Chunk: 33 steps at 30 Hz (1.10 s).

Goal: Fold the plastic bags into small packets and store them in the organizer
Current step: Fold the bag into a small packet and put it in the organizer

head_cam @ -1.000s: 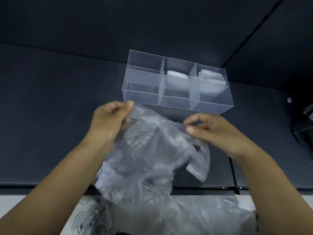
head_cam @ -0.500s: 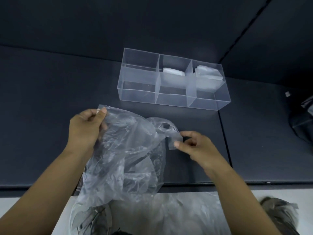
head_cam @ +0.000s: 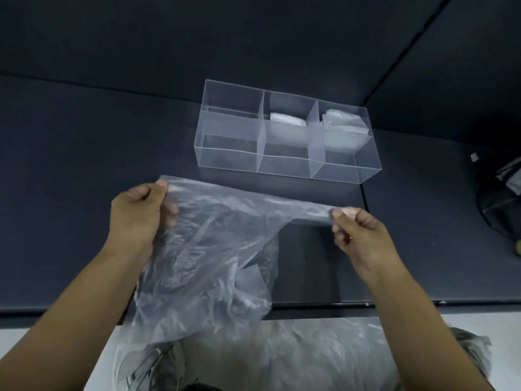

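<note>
**Plastic bag [head_cam: 214,249] held wide over the desk [head_cam: 70,193]**

Both hands are up and the clear film is spread between them. The left grip [head_cam: 138,213] has the bag's top left corner, thumb and curled fingers closed tight on the plastic. The right grip [head_cam: 358,235] pinches the far end of that same top edge between thumb and forefinger, the other fingers tucked in beneath. The edge runs between the two as a nearly straight, drawn-out band. Below it the body of the bag hangs loose and crumpled, sagging down past the desk's near edge.

The bag sits in the air just in front of the organizer [head_cam: 231,159], close to it but not touching. That organizer is a clear box with three compartments in a row, standing on the dark desk. The middle compartment holds a folded packet [head_cam: 287,119], and the right compartment holds a second packet [head_cam: 344,122], this one a bit bulkier.

Down below the desk edge lies a heap of more clear bags [head_cam: 310,356]. Off at the right edge of the desk there is a dark object [head_cam: 504,198]; what it is I cannot tell.
</note>
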{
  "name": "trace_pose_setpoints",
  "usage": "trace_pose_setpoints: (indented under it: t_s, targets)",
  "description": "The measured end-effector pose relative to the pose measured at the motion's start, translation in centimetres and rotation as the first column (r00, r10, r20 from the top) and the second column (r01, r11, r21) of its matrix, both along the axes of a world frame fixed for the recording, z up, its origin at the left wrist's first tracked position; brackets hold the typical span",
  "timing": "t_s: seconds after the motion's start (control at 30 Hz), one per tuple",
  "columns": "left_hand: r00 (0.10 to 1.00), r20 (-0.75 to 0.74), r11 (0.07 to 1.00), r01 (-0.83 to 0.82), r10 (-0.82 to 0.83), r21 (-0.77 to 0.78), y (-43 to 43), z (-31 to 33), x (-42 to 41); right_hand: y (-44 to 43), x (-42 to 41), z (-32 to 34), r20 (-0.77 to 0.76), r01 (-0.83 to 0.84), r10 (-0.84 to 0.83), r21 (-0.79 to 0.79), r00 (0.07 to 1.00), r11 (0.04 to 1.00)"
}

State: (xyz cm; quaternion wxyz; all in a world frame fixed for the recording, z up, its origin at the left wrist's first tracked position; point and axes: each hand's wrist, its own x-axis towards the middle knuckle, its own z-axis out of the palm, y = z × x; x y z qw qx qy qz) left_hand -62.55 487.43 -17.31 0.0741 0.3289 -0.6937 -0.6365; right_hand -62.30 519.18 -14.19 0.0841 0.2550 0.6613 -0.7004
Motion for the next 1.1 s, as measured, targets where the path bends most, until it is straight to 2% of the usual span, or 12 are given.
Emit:
trace_pose_setpoints:
  t_s: [0.17, 0.3, 0.43, 0.5, 0.57, 0.63, 0.7, 0.77, 0.87, 1.1]
  targets:
    - [1.000, -0.007, 0.992, 0.013, -0.012, 0.122, 0.2, 0.2, -0.1, 2.5, -1.6, 0.0, -0.108, 0.024, -0.009, 0.140, 0.994, 0.990]
    - [0.998, 0.024, 0.981, 0.049, -0.055, 0.186, 1.2, 0.6, -1.1, 2.9, -4.1, 0.7, -0.221, 0.145, -0.086, 0.267, 0.971, 0.953]
    - [0.970, 0.075, 0.875, 0.174, -0.231, 0.451, -0.2, 1.4, -1.0, 2.6, -3.9, 2.4, -0.255, 0.179, -0.058, 0.483, 0.965, 0.857]
    - [0.960, 0.074, 0.823, 0.191, -0.271, 0.535, -1.2, 1.8, 0.5, 1.6, -2.3, 3.2, -0.163, 0.055, 0.029, 0.490, 0.986, 0.870]
    - [0.951, 0.081, 0.803, 0.205, -0.299, 0.559, -1.9, 1.8, 2.6, -0.1, -0.4, 3.6, 0.022, -0.155, 0.161, 0.423, 0.987, 0.893]
    - [0.939, 0.106, 0.806, 0.220, -0.328, 0.549, -1.8, 1.7, 4.8, -2.0, 1.2, 3.4, 0.202, -0.371, 0.315, 0.393, 0.927, 0.841]
    - [0.930, 0.135, 0.824, 0.228, -0.342, 0.519, -1.2, 1.5, 6.7, -3.5, 2.2, 2.9, 0.283, -0.523, 0.444, 0.342, 0.850, 0.781]
    - [0.920, 0.154, 0.843, 0.250, -0.360, 0.477, -0.5, 1.4, 8.1, -4.2, 2.5, 2.3, 0.273, -0.637, 0.575, 0.316, 0.771, 0.703]
    - [0.914, 0.184, 0.883, 0.273, -0.363, 0.383, 0.0, 1.3, 8.7, -3.6, 2.3, 1.7, 0.229, -0.718, 0.712, 0.461, 0.664, 0.521]
    - [0.910, 0.262, 0.931, 0.251, -0.321, 0.266, 0.6, 0.4, 7.4, -2.4, 0.7, 1.0, 0.152, -0.780, 0.823, 0.448, 0.547, 0.436]
